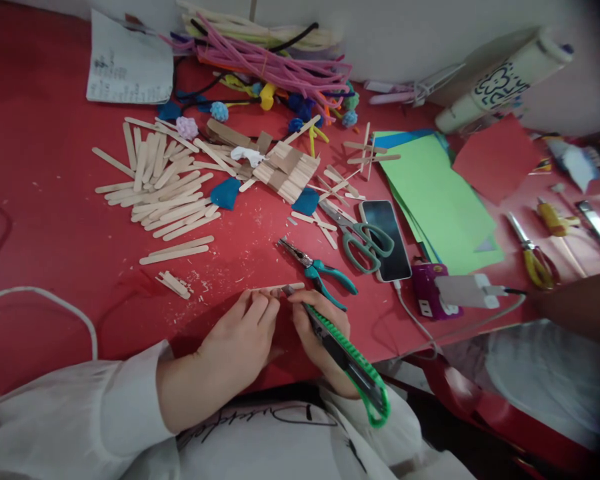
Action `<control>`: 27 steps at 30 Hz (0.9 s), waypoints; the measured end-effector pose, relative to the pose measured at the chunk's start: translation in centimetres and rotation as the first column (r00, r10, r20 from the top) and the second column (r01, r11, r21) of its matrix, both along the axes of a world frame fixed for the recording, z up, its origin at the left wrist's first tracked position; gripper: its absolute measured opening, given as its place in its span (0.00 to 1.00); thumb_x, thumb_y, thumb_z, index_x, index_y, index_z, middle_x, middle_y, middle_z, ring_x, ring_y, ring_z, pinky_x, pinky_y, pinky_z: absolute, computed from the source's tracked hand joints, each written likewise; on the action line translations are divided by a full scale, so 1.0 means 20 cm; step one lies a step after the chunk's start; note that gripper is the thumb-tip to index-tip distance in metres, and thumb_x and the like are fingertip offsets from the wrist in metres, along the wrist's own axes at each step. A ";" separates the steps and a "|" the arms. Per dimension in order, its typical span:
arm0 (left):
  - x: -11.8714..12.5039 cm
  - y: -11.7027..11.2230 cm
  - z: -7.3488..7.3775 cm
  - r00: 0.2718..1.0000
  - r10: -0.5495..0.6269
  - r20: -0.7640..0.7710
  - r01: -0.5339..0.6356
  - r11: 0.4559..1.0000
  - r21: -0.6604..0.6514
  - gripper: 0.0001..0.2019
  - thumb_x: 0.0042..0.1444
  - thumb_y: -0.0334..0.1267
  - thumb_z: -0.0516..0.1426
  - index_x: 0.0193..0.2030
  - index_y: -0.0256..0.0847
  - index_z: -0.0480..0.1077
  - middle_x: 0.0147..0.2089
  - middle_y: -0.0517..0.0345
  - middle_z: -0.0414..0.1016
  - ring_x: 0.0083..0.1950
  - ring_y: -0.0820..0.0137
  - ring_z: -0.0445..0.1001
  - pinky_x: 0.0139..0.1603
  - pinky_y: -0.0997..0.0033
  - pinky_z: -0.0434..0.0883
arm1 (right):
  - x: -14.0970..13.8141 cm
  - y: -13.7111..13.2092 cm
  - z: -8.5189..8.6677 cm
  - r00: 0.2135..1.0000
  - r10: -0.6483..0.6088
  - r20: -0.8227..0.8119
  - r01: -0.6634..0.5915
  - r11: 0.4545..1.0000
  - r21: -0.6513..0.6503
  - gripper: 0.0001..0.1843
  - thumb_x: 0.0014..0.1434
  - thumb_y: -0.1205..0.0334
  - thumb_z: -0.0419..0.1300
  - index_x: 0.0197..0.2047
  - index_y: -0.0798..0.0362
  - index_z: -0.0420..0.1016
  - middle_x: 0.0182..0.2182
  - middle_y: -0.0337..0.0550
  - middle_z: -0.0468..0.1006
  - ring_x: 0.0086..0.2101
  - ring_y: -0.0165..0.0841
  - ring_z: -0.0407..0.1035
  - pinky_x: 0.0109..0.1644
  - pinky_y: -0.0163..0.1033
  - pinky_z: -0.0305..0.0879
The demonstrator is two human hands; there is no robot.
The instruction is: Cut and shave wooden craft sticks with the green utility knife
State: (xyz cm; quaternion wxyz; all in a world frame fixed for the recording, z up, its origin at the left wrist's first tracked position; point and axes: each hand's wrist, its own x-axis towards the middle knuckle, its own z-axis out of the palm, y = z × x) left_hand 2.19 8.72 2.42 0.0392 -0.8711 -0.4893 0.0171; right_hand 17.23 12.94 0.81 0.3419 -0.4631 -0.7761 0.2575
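My right hand [323, 327] is closed around a green and black utility knife [353, 367], its handle slanting toward me and its tip end near a wooden craft stick [267, 289]. With fingers bent, my left hand [245, 333] presses the stick against the red table. The knife's tip end meets the stick close to its right end; the blade itself is hard to make out. Just beyond my right hand lie teal-handled needle-nose pliers [315, 267]. Short cut stick pieces [174, 285] and pale shavings are scattered left of my hands.
A heap of craft sticks [155, 180] lies at the left. Further back are pink pipe cleaners [275, 60] and a joined stick panel [290, 175]. Scissors [355, 237] overlap a phone [393, 250]; green paper [440, 193] lies beyond. A white cable [75, 307] crosses the left side.
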 end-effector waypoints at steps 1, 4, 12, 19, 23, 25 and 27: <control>0.00 0.00 0.00 1.000 0.002 -0.001 -0.002 1.000 -0.002 0.28 0.54 0.51 0.56 0.52 0.27 0.70 0.44 0.46 0.73 0.47 0.60 0.67 0.54 0.62 0.63 | 0.00 0.00 0.00 1.000 0.000 -0.001 0.000 1.000 0.003 0.09 0.55 0.73 0.52 0.34 0.51 0.70 0.29 0.39 0.79 0.30 0.30 0.75 0.36 0.33 0.72; 0.00 0.00 -0.01 1.000 0.007 0.005 -0.007 1.000 -0.009 0.28 0.54 0.51 0.56 0.53 0.27 0.69 0.45 0.45 0.73 0.48 0.60 0.67 0.54 0.62 0.63 | 0.00 0.00 0.00 1.000 0.002 -0.002 -0.002 1.000 0.012 0.09 0.56 0.73 0.52 0.34 0.51 0.70 0.29 0.39 0.79 0.30 0.30 0.75 0.36 0.33 0.71; 0.00 0.00 -0.01 1.000 0.005 0.003 -0.004 1.000 -0.024 0.27 0.56 0.49 0.54 0.53 0.26 0.69 0.44 0.44 0.73 0.48 0.59 0.67 0.53 0.61 0.63 | 0.00 -0.01 -0.01 1.000 0.002 0.011 -0.002 1.000 -0.008 0.09 0.56 0.73 0.52 0.34 0.51 0.70 0.29 0.40 0.79 0.30 0.30 0.75 0.36 0.34 0.72; -0.01 -0.01 -0.02 1.000 -0.022 0.019 0.022 1.000 0.003 0.15 0.55 0.37 0.55 0.46 0.31 0.74 0.47 0.44 0.72 0.48 0.59 0.67 0.53 0.60 0.62 | -0.02 0.01 0.04 0.998 0.053 -0.039 -0.055 0.997 -0.062 0.09 0.57 0.73 0.52 0.36 0.51 0.69 0.32 0.40 0.79 0.32 0.30 0.75 0.38 0.34 0.71; -0.01 -0.01 -0.03 1.000 -0.001 0.018 0.001 1.000 0.006 0.15 0.53 0.33 0.54 0.46 0.30 0.74 0.46 0.44 0.72 0.48 0.59 0.67 0.53 0.61 0.62 | -0.02 0.02 0.04 0.995 0.095 -0.033 -0.098 0.991 -0.089 0.10 0.57 0.73 0.52 0.38 0.50 0.69 0.33 0.39 0.78 0.34 0.30 0.75 0.40 0.34 0.70; -0.01 -0.01 -0.03 1.000 -0.002 0.022 0.002 1.000 0.016 0.15 0.54 0.34 0.54 0.46 0.30 0.75 0.45 0.44 0.72 0.48 0.59 0.67 0.53 0.61 0.62 | -0.01 0.01 0.02 0.994 0.108 -0.030 -0.110 0.991 -0.074 0.10 0.57 0.73 0.52 0.38 0.50 0.69 0.33 0.40 0.78 0.34 0.30 0.74 0.41 0.34 0.70; 0.00 -0.01 -0.03 0.999 -0.012 0.030 0.010 0.999 0.042 0.15 0.53 0.34 0.55 0.45 0.30 0.75 0.45 0.44 0.72 0.48 0.59 0.67 0.54 0.61 0.62 | 0.00 0.01 0.00 0.993 0.116 -0.036 -0.118 0.992 -0.047 0.10 0.57 0.73 0.52 0.38 0.50 0.68 0.33 0.41 0.78 0.34 0.30 0.74 0.40 0.35 0.70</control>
